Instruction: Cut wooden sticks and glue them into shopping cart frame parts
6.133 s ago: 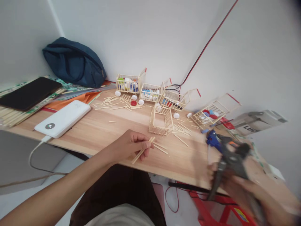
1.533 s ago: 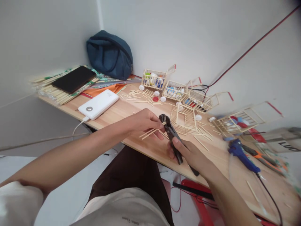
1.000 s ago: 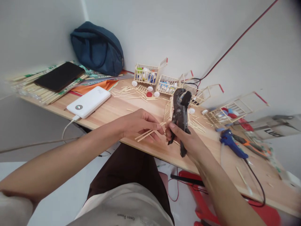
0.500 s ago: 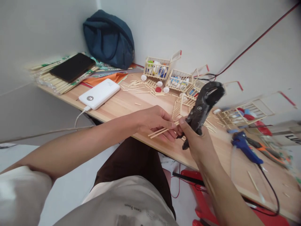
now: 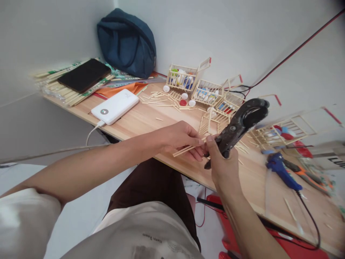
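Left hand pinching thin wooden sticks above near edge of worktop; right hand wrapped round black cutter, fingertips meeting left's at stick ends. Cutter head tilted up toward far right, away from sticks. Just beyond: stick frame. Farther: stick carts with bottle caps. Right: blue glue gun beside orange-handled pliers.
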`<state>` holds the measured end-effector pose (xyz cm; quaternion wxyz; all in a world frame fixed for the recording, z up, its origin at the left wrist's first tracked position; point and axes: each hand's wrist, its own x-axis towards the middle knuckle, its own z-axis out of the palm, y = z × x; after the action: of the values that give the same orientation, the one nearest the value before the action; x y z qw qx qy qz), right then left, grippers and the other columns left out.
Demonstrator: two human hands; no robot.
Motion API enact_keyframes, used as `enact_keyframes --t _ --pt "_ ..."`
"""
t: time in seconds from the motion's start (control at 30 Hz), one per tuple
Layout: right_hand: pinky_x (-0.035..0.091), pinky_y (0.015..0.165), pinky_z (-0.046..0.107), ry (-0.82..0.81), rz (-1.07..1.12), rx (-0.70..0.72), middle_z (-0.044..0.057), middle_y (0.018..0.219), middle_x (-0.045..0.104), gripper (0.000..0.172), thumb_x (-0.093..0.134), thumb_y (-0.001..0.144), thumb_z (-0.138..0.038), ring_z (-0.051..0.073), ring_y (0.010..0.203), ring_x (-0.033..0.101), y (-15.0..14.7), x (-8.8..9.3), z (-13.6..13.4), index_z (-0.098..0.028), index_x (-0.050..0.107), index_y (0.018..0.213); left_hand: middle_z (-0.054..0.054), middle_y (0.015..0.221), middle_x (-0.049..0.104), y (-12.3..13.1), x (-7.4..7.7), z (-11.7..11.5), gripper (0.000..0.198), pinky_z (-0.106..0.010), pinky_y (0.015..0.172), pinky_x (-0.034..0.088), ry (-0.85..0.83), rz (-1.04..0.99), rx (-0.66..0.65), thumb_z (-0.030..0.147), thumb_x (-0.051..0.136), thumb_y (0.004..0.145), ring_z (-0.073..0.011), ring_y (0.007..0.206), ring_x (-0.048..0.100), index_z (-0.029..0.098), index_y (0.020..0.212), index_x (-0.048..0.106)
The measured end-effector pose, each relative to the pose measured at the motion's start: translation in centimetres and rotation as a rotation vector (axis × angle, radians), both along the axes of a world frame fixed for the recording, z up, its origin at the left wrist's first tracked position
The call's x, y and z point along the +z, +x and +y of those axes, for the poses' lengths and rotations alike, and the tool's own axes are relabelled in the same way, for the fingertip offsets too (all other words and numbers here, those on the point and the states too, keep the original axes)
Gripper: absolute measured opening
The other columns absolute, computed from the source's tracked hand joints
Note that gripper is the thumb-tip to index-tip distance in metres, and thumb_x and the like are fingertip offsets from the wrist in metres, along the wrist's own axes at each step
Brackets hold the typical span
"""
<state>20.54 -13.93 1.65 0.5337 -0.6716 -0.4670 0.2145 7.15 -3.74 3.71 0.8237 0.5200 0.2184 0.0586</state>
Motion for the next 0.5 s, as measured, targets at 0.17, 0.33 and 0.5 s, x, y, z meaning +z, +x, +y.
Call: enact_keyframes --t 0.17,0.33,0.5 --pt "0.040 0.058 0.026 -0.005 0.000 -0.024 -0.004 0.064 0.050 0.030 0.058 0.086 -0.047 0.012 0.060 0.048 -0.2 -0.2 -0.2 -0.021 0.052 0.074 -0.003 0.061 0.067 0.1 0.3 -0.2 0.020 -0.024 0.063 0.053 0.028 -0.005 0.022 0.014 0.058 0.086 -0.0098 0.055 0.064 0.008 0.068 0.065" --pt "0.043 0.059 0.027 -0.094 0.106 0.060 -0.002 0.064 0.051 0.033 0.058 0.086 -0.051 0.014 0.059 0.050 0.1 0.4 -0.2 -0.020 0.053 0.074 0.001 0.054 0.060 -0.3 0.5 -0.3 0.025 -0.016 0.047 0.039 0.197 -0.002 0.043 0.013 0.054 0.087 -0.0037 0.044 0.051 0.008 0.065 0.063" --pt "0.045 0.056 0.027 -0.252 0.357 0.305 -0.001 0.065 0.053 0.037 0.059 0.084 -0.055 0.014 0.058 0.051 2.2 2.0 -0.8 -0.020 0.053 0.076 0.002 0.057 0.059 -0.9 0.5 0.1 0.019 -0.014 0.044 0.036 0.234 0.026 0.069 0.017 0.059 0.085 -0.0018 0.043 0.047 0.008 0.069 0.064"
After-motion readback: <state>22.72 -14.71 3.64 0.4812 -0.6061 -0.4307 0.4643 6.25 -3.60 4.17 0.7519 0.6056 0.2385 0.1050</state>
